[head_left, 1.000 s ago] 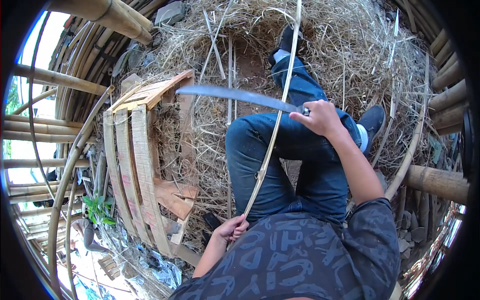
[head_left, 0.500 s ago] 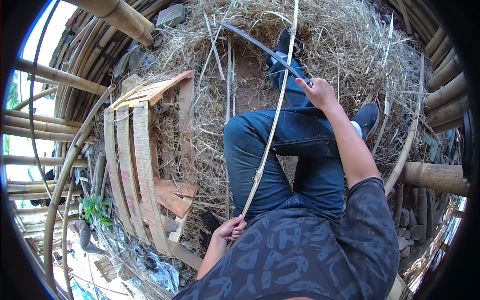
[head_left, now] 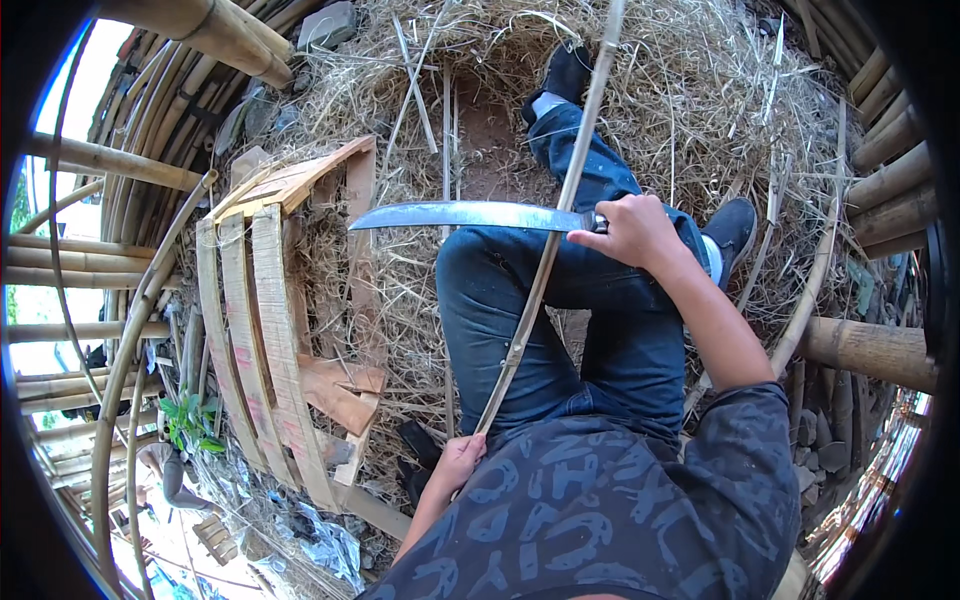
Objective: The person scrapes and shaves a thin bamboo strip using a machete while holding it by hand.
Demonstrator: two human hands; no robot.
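Note:
A long, thin bamboo strip (head_left: 522,345) runs from my waist up across my thigh and past the top of the view. My left hand (head_left: 460,462) is closed round its near end, beside my hip. In my right hand (head_left: 638,230) is the handle of a machete (head_left: 460,215), its broad curved blade pointing left above my bent knee. The blade lies across the strip near the handle; whether it cuts into the strip I cannot tell. My right thumb is stretched along the blade's base.
A wooden slatted crate (head_left: 283,300) stands on the left. Dry straw and shavings (head_left: 690,110) cover the ground around my legs. Bamboo poles (head_left: 870,352) wall both sides. Thin split strips (head_left: 447,140) lie ahead. Another person (head_left: 178,480) is at the far lower left.
The machete has come down along the strip toward me, its blade turning from slanting up and left to nearly level. The strip's far end has shifted right.

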